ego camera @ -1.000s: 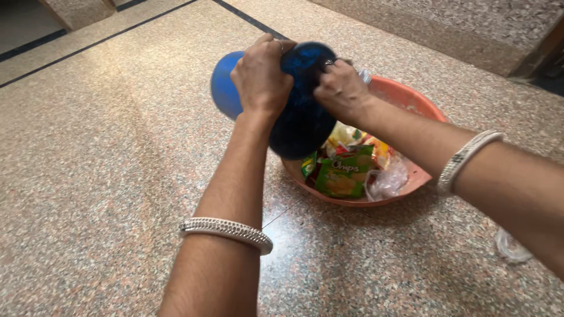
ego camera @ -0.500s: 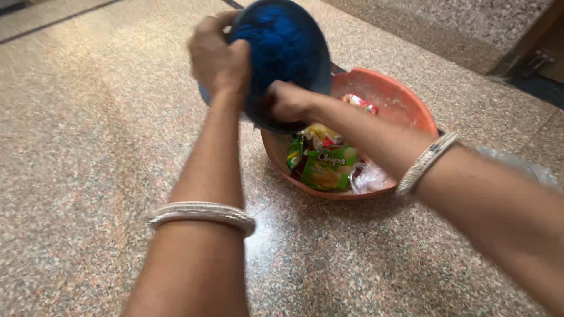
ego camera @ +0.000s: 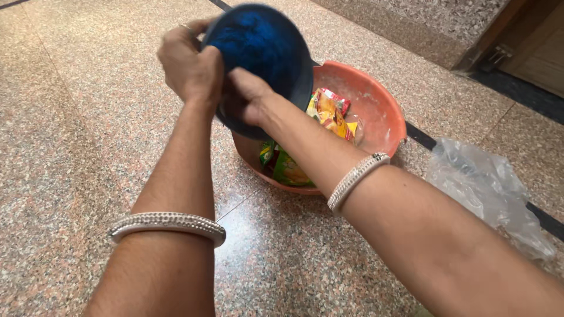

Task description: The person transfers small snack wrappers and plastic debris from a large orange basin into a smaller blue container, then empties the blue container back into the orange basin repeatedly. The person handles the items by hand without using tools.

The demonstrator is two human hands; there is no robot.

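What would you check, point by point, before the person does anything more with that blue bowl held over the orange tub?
1. Left hand grips the blue bowl at its rim: ok.
2. Right hand is on the bowl's lower edge: ok, though the exact grip cannot be told.
3. Bowl is over the orange tub, not the floor: ok, at the tub's left edge.
4. Tub has free space beside the snack packets: ok.
5. Bowl's inside is empty: cannot tell, blurred.
6. Clear plastic bag lies apart from the tub: ok.

Home interior, polished speckled granite floor (ego camera: 88, 117), wooden door frame (ego camera: 487, 35)
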